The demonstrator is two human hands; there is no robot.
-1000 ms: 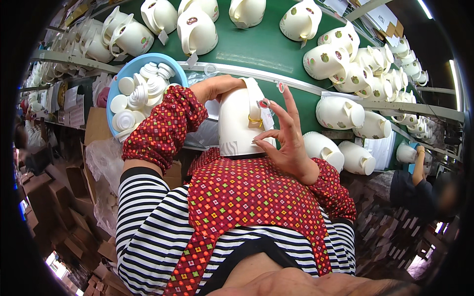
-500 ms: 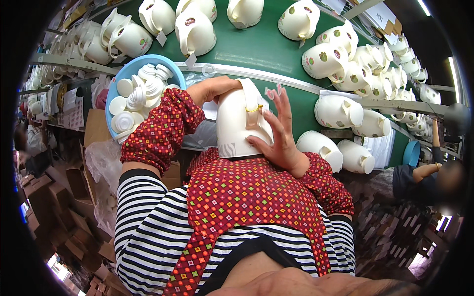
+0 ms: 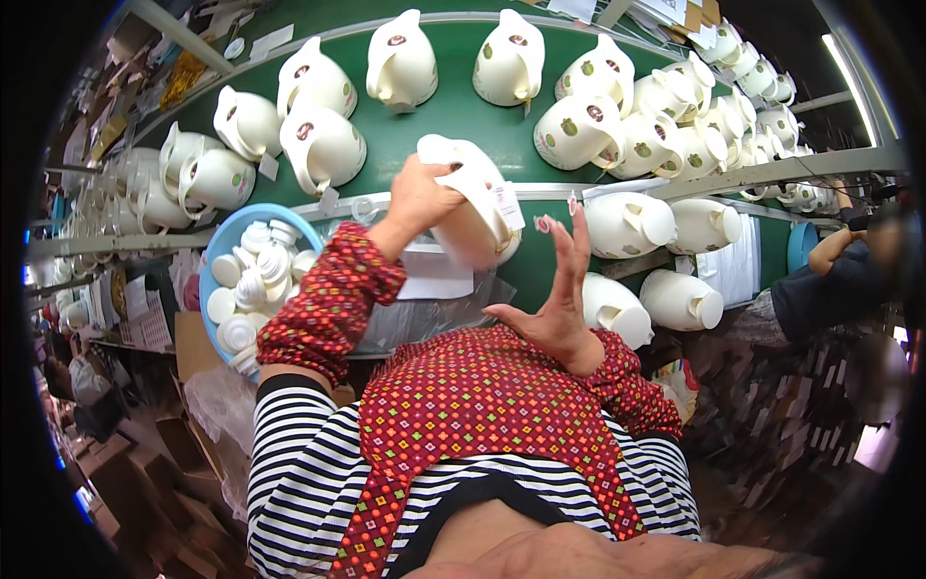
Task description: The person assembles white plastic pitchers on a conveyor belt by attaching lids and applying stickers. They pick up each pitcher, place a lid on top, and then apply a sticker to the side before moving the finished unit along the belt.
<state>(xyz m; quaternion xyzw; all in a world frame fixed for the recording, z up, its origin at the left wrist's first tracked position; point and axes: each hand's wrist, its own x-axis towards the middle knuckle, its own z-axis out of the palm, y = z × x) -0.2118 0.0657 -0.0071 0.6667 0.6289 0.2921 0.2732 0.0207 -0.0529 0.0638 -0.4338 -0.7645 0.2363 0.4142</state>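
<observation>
My left hand (image 3: 424,198) is closed around the upper end of a cream-white plastic jug (image 3: 468,232), at its spout and the top of its handle. The jug tilts over the front edge of the green bench, and its lower end is blurred. A white paper tag (image 3: 507,206) hangs from its handle, with a bit of gold tie beside it. Apart from the jug, to its right, my right hand (image 3: 558,309) is raised with fingers stretched out and thumb spread. Small pinkish-white bits show at its fingertips; I cannot tell what they are.
A blue basin (image 3: 214,294) of white lids stands at the left. Several similar jugs (image 3: 401,63) stand along the green conveyor (image 3: 434,121). More jugs lie on their sides (image 3: 627,224) at the right. A white sheet (image 3: 434,275) and clear plastic lie before me. Another person (image 3: 820,280) is far right.
My left hand has lifted the jug from against my apron, away toward the bench. The right hand has come off the jug. The tag now shows on its handle.
</observation>
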